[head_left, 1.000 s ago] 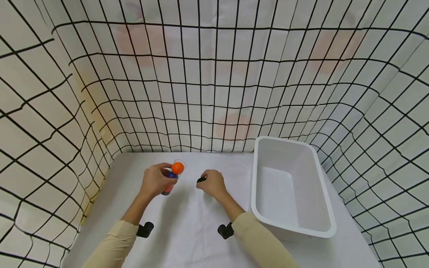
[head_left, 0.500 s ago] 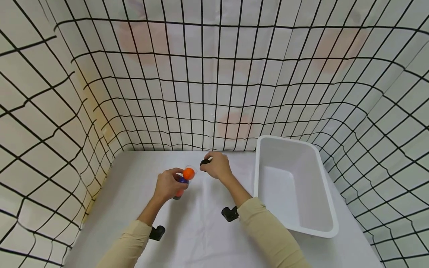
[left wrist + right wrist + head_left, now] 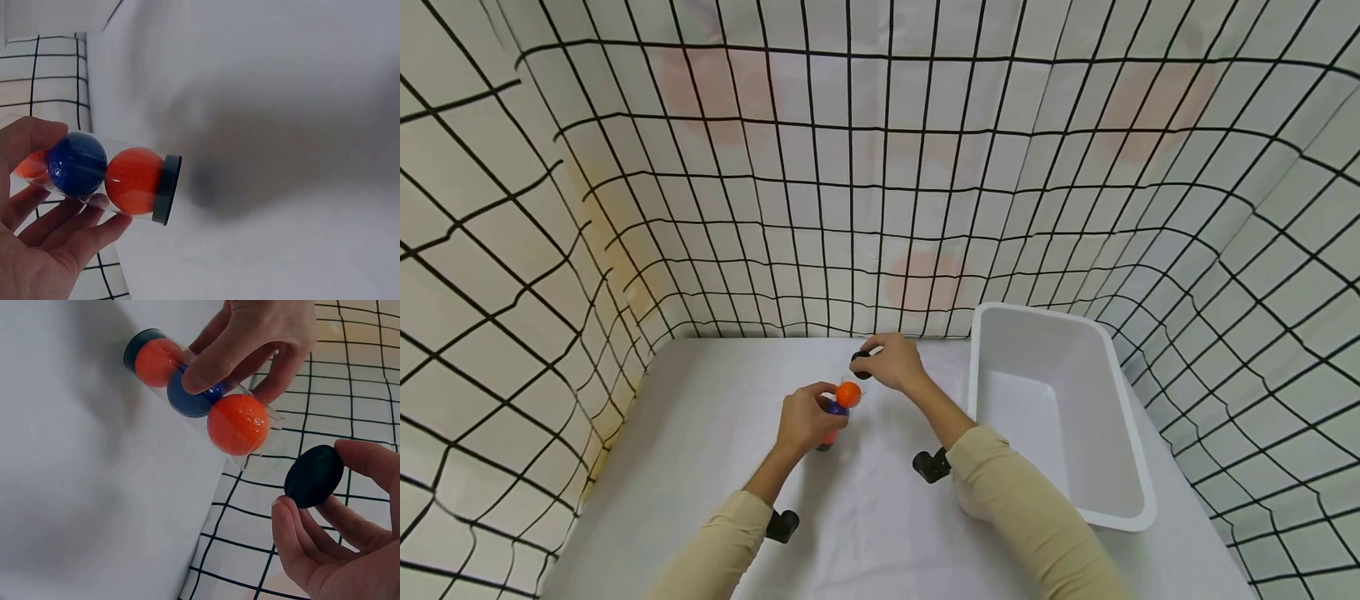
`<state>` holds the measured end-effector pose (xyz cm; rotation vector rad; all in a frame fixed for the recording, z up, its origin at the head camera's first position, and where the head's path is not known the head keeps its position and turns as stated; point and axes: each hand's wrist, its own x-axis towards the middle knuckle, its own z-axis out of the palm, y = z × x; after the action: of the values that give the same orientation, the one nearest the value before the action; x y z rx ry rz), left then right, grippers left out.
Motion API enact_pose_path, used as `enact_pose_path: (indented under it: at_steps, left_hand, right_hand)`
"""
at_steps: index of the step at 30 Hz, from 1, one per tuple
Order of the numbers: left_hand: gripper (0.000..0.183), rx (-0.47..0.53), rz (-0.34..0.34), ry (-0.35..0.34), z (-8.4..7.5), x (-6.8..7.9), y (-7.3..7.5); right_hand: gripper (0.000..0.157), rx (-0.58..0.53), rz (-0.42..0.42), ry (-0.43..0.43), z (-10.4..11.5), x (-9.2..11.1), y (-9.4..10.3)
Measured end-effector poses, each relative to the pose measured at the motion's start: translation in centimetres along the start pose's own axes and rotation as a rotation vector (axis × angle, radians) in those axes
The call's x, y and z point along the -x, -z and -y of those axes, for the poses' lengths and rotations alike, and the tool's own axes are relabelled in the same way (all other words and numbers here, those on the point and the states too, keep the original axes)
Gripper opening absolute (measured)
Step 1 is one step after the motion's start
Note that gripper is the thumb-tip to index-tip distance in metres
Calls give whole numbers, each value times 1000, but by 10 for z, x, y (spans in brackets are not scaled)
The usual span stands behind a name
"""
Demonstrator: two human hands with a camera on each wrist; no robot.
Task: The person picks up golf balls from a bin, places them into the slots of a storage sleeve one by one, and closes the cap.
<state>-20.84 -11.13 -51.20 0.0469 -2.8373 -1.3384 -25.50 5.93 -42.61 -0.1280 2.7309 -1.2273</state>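
My left hand (image 3: 805, 421) grips a clear tube (image 3: 112, 149) above the table, thumb on one side and fingers on the other. Inside sit a lower orange ball (image 3: 133, 181), a blue ball (image 3: 76, 165) and an upper orange ball (image 3: 239, 425) near the uncapped mouth. A dark end cap (image 3: 167, 190) closes the tube's other end. My right hand (image 3: 895, 362) pinches a round dark cap (image 3: 314, 476) between thumb and fingertips. In the right wrist view this cap is apart from the tube's open mouth. The tube leans, with its mouth toward the right hand.
A white plastic bin (image 3: 1138, 467) stands to the right on the white table (image 3: 700, 392). Black grid netting (image 3: 880, 192) rises around the back and both sides.
The left hand has carried the tube to the right. The right hand has risen toward the back with the cap, and the cap is now nearer the tube's mouth.
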Motion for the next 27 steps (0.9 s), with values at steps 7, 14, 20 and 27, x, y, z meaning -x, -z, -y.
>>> enact_pose_path:
  at_steps: [7, 14, 20, 27]
  left_hand:
    - [48, 16, -17, -9, -1, -2, -10]
    - [47, 20, -35, -8, -3, -3, -14]
    - [48, 26, -33, 30, 1, -4, -14]
    - [46, 43, -42, 43, 3, -6, -14]
  right_hand:
    - [38, 13, 36, -32, -8, 0, -2]
    - [38, -1, 17, -68, -14, 0, -5]
    - [33, 6, 33, -80, -16, 1, -7]
    - [40, 3, 110, -85, -20, 4, -10]
